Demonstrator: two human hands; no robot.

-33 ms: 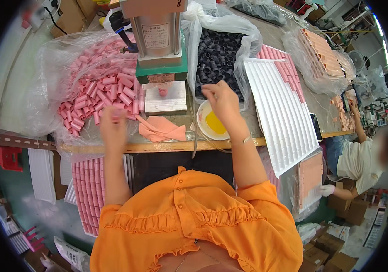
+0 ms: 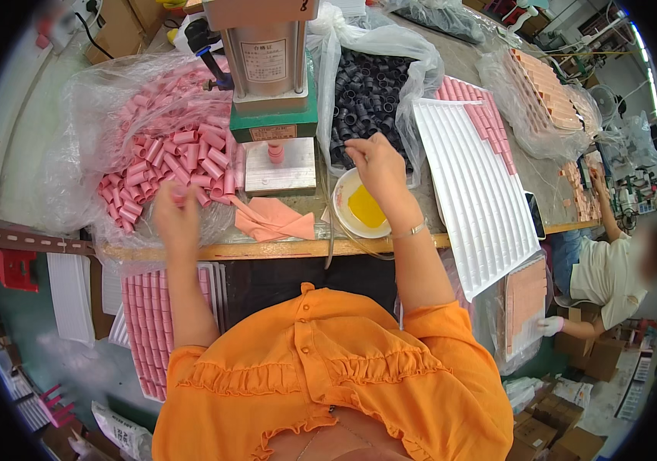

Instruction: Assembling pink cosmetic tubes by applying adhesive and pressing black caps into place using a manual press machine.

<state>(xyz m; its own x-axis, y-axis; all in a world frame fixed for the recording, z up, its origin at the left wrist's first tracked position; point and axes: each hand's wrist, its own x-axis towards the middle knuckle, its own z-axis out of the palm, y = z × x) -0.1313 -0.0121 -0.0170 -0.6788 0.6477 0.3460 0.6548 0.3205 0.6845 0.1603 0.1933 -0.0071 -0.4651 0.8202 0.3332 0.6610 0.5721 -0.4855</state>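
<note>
My left hand (image 2: 175,219) is at the near edge of a heap of short pink tubes (image 2: 178,154). Its fingers are closed on a pink tube (image 2: 179,197), which is mostly covered by them. Pinched together, the fingers of my right hand (image 2: 380,167) hover over the far rim of a white bowl (image 2: 340,201) with yellow liquid; what they hold, if anything, is hidden. Just beyond lies a clear bag of black rings (image 2: 370,92). Between my hands, a press (image 2: 267,69) with a green head stands above a metal block (image 2: 294,173) bearing a small pink piece (image 2: 275,153).
A crumpled peach cloth (image 2: 274,219) lies before the press. To the right, a white ridged tray (image 2: 474,200) partly overlaps rows of pink tubes (image 2: 489,127) and juts past the table edge (image 2: 267,249). A phone (image 2: 535,213) is beside it. A co-worker (image 2: 609,269) works at far right.
My left hand has shifted left along the heap's near edge. The right hand stays over the bowl, moved only slightly. Beneath the press head, the small pink piece shows more clearly.
</note>
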